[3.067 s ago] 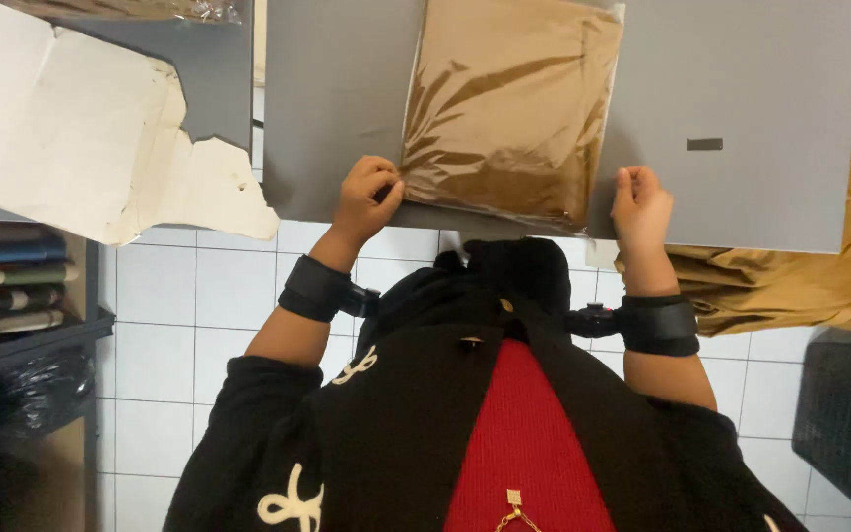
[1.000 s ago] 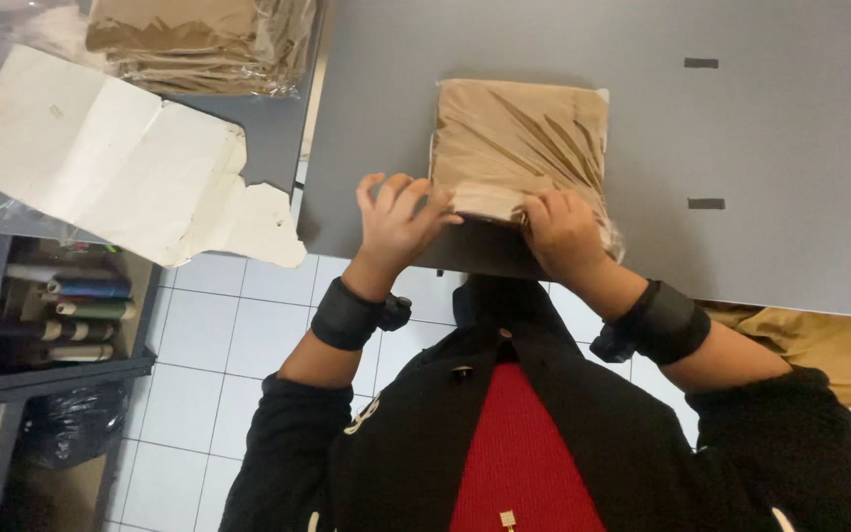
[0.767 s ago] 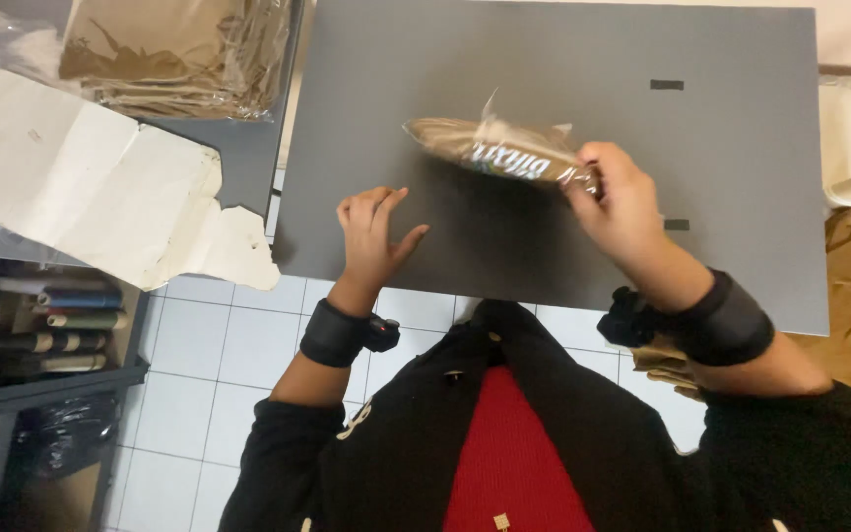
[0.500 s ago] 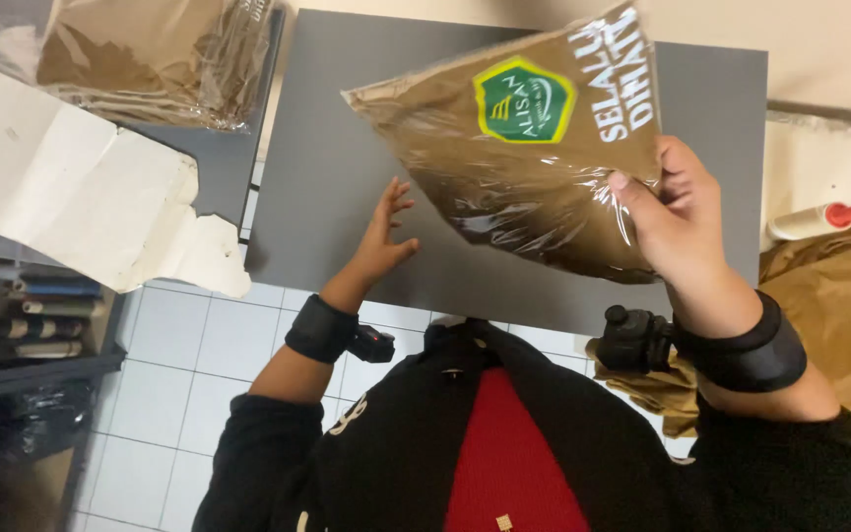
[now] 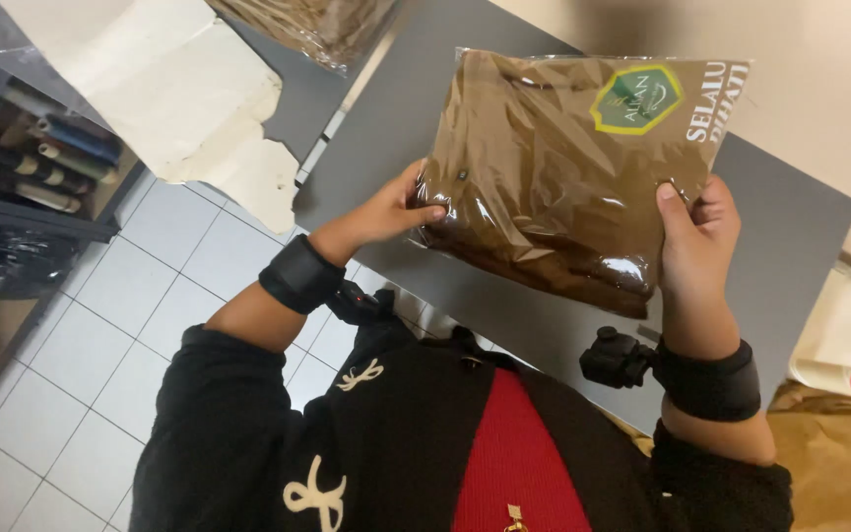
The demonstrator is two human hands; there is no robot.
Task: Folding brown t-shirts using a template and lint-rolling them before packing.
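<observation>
Grey table (image 5: 504, 118) under everything, tiled floor (image 5: 100, 335) to the left, torn white card (image 5: 179, 89) up left. Clear bag (image 5: 563, 167) of folded brown cloth is held up off the table, tilted, long axis running left-right between the hands. Right hand (image 5: 696, 232) grips its lower right corner, thumb on top. Left hand (image 5: 391, 207) closed on the left edge. Both equally near; bag sits just ahead of them.

Bare grey table (image 5: 790, 246) lies open right of and below the raised clear bag of brown cloth (image 5: 554, 167), while torn white cardboard (image 5: 179, 99) and a second bag (image 5: 317, 25) crowd the far-left side.
</observation>
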